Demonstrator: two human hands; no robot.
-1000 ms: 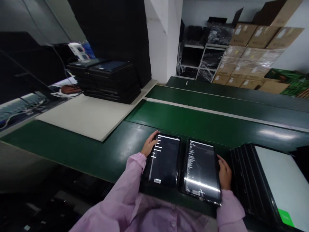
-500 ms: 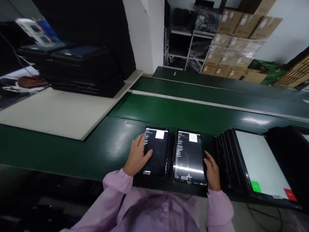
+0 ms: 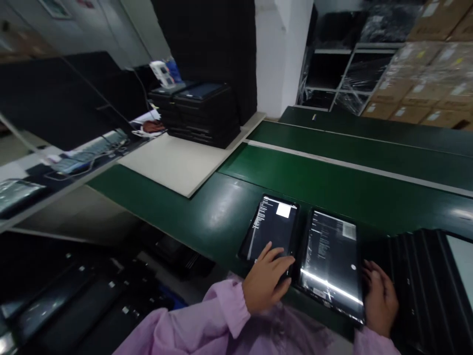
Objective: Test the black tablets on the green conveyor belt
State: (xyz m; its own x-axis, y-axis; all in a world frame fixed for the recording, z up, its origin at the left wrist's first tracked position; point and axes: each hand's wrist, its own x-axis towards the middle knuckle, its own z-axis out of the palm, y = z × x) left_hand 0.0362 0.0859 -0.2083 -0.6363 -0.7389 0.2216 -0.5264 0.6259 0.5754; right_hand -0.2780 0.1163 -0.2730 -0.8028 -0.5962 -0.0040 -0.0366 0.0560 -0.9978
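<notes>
Two black tablets with lit screens lie side by side on the green bench. Over the lower part of the left tablet [image 3: 273, 222] is my left hand [image 3: 268, 281], its fingers spread and nothing held; whether the fingertips touch the glass I cannot tell. A white square and small lines of text show near the top of that screen. My right hand [image 3: 380, 298] rests beside the right edge of the right tablet [image 3: 330, 256], fingers loosely bent and partly hidden. That screen carries a faded code square, text and a bright light reflection.
Right of my right hand leans a row of black tablets [image 3: 417, 281]. A pale board [image 3: 173, 162] bears stacked black devices [image 3: 207, 113] at the back left. More dark devices [image 3: 84, 296] lie below the bench at left. Cartons [image 3: 417, 88] and a shelf [image 3: 332, 88] stand behind.
The camera view has swung left. My left hand has moved from the left tablet's left edge down to its lower part. The right tablet's screen content looks dimmer; my right hand stays beside it.
</notes>
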